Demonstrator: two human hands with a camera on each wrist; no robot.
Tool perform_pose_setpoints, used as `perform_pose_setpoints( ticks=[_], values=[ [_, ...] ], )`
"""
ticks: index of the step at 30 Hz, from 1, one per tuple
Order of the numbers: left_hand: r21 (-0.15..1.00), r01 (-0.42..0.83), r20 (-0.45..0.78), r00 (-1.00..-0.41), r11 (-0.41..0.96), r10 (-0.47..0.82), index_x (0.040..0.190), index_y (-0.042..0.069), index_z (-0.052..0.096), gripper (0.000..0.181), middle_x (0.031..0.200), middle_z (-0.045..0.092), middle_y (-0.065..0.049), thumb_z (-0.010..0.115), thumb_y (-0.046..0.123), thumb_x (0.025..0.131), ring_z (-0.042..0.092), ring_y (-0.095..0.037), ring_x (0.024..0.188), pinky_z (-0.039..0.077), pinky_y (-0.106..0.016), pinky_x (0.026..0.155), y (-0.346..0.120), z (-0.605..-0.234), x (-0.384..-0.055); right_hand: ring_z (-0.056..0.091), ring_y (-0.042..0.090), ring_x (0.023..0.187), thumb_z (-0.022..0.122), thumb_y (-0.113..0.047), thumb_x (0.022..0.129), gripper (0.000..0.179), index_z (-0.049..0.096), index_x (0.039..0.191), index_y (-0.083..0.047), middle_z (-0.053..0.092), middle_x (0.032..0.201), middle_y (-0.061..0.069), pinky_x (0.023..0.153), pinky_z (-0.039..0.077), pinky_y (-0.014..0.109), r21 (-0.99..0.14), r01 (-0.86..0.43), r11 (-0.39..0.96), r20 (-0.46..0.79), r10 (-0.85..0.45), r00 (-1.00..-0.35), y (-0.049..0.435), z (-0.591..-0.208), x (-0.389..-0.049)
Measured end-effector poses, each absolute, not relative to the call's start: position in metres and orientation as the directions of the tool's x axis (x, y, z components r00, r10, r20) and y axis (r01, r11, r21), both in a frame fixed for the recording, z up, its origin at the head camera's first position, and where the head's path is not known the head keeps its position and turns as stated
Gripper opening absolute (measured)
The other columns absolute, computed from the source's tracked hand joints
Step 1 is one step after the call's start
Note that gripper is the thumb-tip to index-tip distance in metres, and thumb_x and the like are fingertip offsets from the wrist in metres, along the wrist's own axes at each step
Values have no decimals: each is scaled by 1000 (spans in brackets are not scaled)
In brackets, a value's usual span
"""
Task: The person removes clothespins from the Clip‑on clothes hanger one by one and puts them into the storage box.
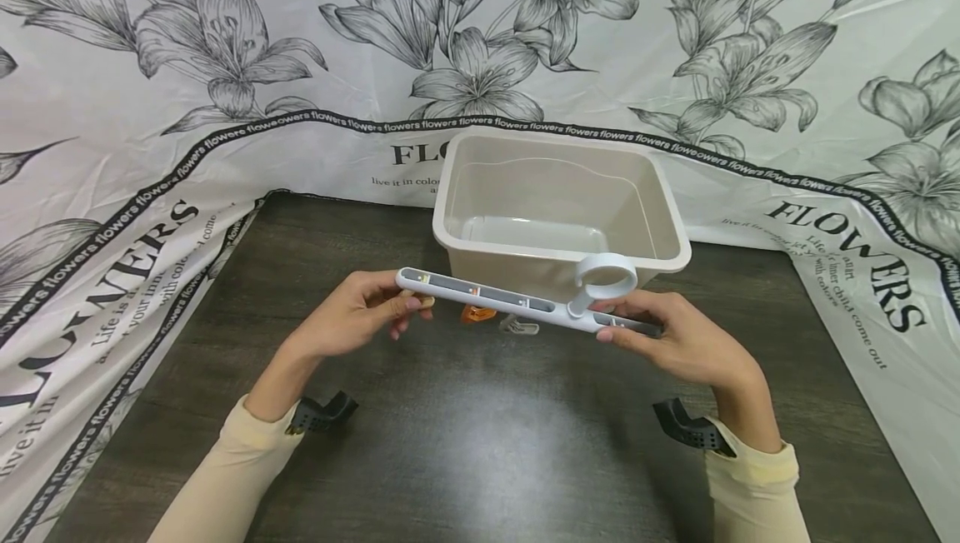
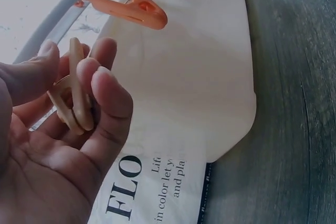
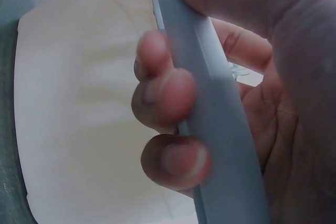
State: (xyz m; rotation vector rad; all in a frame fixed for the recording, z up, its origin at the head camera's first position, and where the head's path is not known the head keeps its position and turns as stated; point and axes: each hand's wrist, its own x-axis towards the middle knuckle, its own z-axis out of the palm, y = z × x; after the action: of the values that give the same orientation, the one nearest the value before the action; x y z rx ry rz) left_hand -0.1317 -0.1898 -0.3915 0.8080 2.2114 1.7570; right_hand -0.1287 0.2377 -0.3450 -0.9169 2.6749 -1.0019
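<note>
Hanger, head view: here it is point(image 1: 495, 296), held up over the dark table point(image 1: 487, 426), just in front of the bin point(image 1: 562, 185), sloping down towards the right.
Left hand: it point(image 1: 367, 306) pinches the beige clip point(image 1: 426, 302) right by the hanger's left end!
Right hand: this one point(image 1: 675, 331) grips the hanger's other end, next to the hook point(image 1: 600, 261).
Clips: orange clip point(image 1: 477, 314) and grey clip point(image 1: 519, 326) hang below, between the hands.
Beige clip, left wrist view: thumb and fingers curl about it; orange clip dangles beyond; any join to the hanger, can't tell.
Hanger, right wrist view: fingers wrapped firmly round it, bin wall behind.
</note>
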Motion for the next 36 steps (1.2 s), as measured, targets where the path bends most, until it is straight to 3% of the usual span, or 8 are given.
perform_pose_setpoints(
  ticks=[8,17,24,31,36],
  values=[
    [933,337,224,-822,131,523,114,4,68,17,92,74,-6,55,8,106,57,-18,64,52,-28,55,-189,-391,-132,64,11,64,72,-17,97,29,66,125,-20,72,86,-5,59,53,27,-716,-437,544,15,-615,-789,238,-345,-129],
    [912,393,287,-815,116,502,103,5,70,11,91,73,-5,59,2,102,56,-20,63,50,-29,54,-188,-390,-132,70,5,87,75,-15,95,30,70,124,-13,77,110,0,76,55,25,-684,-456,569,41,-594,-803,240,-348,-129],
    [903,405,296,-830,147,472,100,6,71,11,92,74,-3,62,2,100,57,-20,64,51,-29,56,-187,-390,-132,69,4,87,76,-13,93,31,71,124,-12,78,110,-1,76,55,24,-680,-482,553,67,-607,-792,240,-350,-131],
    [908,396,286,-824,136,489,102,8,69,12,92,76,-9,58,4,103,52,-19,61,46,-34,52,-184,-391,-132,70,3,91,78,-15,92,31,73,123,-12,78,111,0,79,56,22,-672,-475,568,63,-595,-801,241,-350,-132],
    [910,388,288,-844,146,453,105,8,70,11,93,76,-3,59,5,103,52,-18,65,43,-34,52,-183,-389,-130,70,2,90,78,-13,91,32,73,123,-11,78,112,0,78,56,22,-678,-484,553,72,-606,-792,240,-351,-132]
  ],
)
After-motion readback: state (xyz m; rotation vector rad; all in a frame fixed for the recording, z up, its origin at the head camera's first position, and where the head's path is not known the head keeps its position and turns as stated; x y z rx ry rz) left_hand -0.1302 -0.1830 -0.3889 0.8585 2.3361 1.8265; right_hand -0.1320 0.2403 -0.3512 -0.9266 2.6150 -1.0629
